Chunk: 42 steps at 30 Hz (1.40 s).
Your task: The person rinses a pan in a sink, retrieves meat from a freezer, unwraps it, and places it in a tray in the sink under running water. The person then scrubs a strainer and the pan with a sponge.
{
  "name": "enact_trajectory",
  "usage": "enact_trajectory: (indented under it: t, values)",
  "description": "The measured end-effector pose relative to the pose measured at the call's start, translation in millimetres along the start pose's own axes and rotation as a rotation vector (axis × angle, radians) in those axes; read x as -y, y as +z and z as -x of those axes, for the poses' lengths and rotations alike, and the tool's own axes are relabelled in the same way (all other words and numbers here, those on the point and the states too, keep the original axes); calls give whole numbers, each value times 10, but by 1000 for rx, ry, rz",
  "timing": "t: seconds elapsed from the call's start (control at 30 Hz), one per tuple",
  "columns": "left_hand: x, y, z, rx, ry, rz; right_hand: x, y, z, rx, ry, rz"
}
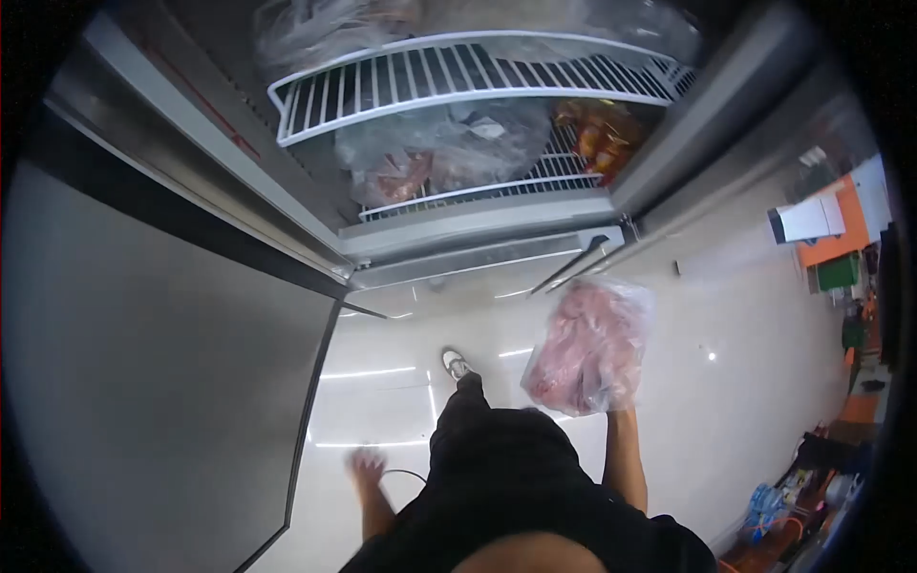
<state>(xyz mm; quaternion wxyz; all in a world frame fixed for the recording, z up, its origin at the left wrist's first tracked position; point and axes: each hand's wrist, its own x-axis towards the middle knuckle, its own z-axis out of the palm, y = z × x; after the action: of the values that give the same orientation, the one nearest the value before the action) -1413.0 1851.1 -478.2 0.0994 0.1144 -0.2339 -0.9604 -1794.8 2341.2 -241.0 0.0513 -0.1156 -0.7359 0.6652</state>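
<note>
A clear plastic bag of pinkish raw meat (590, 346) is held out over the floor at my right. My right hand (621, 418) grips it from below and behind, with most of the fingers hidden by the bag. Lower on the left, my left hand (366, 466) hangs beside my leg, smeared by motion, so its fingers are unclear. A thin dark cord-like loop (406, 474) curves between that hand and my body. Ahead stands an open upright freezer, where a plastic bag with reddish meat (406, 172) lies on the lower wire shelf (497, 192).
The freezer's upper wire shelf (478, 94) bears more plastic bags. A red and yellow packet (604, 138) sits at the lower right inside. The open steel door (172, 363) fills the left. Boxes and loose goods (836, 224) line the right edge, beyond the shiny tiled floor (726, 401).
</note>
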Motion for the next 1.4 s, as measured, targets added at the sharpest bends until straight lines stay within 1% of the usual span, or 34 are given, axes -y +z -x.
enact_trajectory:
  t: [0.03, 0.07, 0.1, 0.13, 0.17, 0.23, 0.27, 0.3, 0.33, 0.37, 0.4, 0.43, 0.47, 0.5, 0.53, 0.6, 0.63, 0.7, 0.77, 0.83, 0.87, 0.9, 0.93, 0.97, 1.0, 1.03, 1.07, 1.1, 1.17, 1.2, 1.23, 1.27, 1.3, 1.4]
  values:
    - [-431, -232, 659, -561, 251, 290, -65, -175, 61, -19, -34, 1]
    - [-800, 125, 997, -1091, 572, 371, -155, -348, 135, -38, -61, 2]
    - [-1033, 104, 1382, -1222, 849, 317, -238, -509, 210, -43, -73, 3]
    - [-1374, 1523, 1178, -1337, 1121, 224, -331, -682, 301, -43, -85, 0]
    - [-1732, 1771, 1500, -969, 1214, -22, -468, -894, 436, -33, -83, -12]
    - [-2021, 2003, 1506, -744, 1132, -193, -527, -1134, 635, 3, -39, -42]
    - [-2025, 2381, 1289, -817, 1047, -196, -447, -1214, 721, 54, -33, -54]
    - [-2342, 1833, 1513, -656, 878, -278, -439, -1358, 915, 98, -16, -68]
    - [-2424, 1618, 1395, -710, 865, -631, -623, -1554, 1088, 38, 32, 13]
    - [-2263, 1832, 1253, -943, 867, -1067, -924, -1724, 1233, -20, 76, 87]
    - [-2158, 2019, 1191, -881, 937, -807, -984, -1824, 1384, -76, 103, 109]
    - [-1940, 2327, 1158, -901, 954, -768, -1034, -1920, 1536, -132, 130, 129]
    - [-1669, 2599, 1213, -924, 964, -731, -823, -2001, 1788, -189, 153, 108]
    - [-1394, 2623, 1361, -901, 962, -704, -687, -2066, 1902, -245, 164, 82]
    - [-1161, 2648, 1505, -874, 953, -689, -756, -2198, 2016, -216, 194, -67]
    - [-404, 3245, 1562, -1056, 918, -681, -939, -2519, 2300, -169, 273, -363]
    - [-82, 3245, 1665, -927, 941, -811, -1005, -2581, 2397, -179, 284, -378]
    - [515, 3336, 1673, -838, 935, -1320, -1101, -2805, 2447, -247, 263, -399]
    - [975, 3524, 1332, -635, 962, -1616, -1184, -2925, 2371, -296, 139, -209]
    - [1530, 3901, 727, -459, 1041, -1568, -1108, -3052, 2283, -273, 202, -70]
    - [1798, 4075, 397, -388, 1057, -1525, -966, -3141, 2223, -280, 183, 67]
    - [2096, 4304, 30, -374, 1032, -1464, -840, -3272, 2149, -282, 180, 208]
    - [2417, 5146, -140, -347, 953, -1348, -970, -3440, 2081, -305, 215, 145]
    - [2585, 5160, -565, -328, 870, -1214, -1024, -3572, 2039, -363, 191, 97]
    - [2655, 5381, -861, -298, 842, -1343, -1073, -3702, 2003, -419, 164, 51]
    - [2669, 5411, -1242, -438, 788, -1593, -980, -3818, 1967, -511, 80, 28]
    - [2777, 5536, -1510, -385, 858, -1509, -884, -4007, 1890, -598, -7, 2]
    - [2929, 5703, -1670, -335, 927, -1429, -857, -4354, 1866, -629, -89, 148]
    - [3140, 5933, -2034, -316, 1043, -1493, -1057, -5018, 1687, -675, 166, 247]
    - [3083, 5894, -2441, -386, 1119, -1592, -1012, -4874, 1490, -698, 314, 315]
    - [3022, 5867, -2838, -470, 1194, -1687, -1025, -5093, 1537, -766, 340, 291]
    - [3225, 5909, -2998, -519, 1328, -1715, -1047, -5305, 1550, -835, 360, 262]
    - [3691, 5962, -3088, -466, 1331, -1701, -1132, -5537, 1575, -800, 593, 321]
    - [5466, 5941, -3010, -23, 938, -1569, -1128, -5991, 1655, -1011, 686, 258]
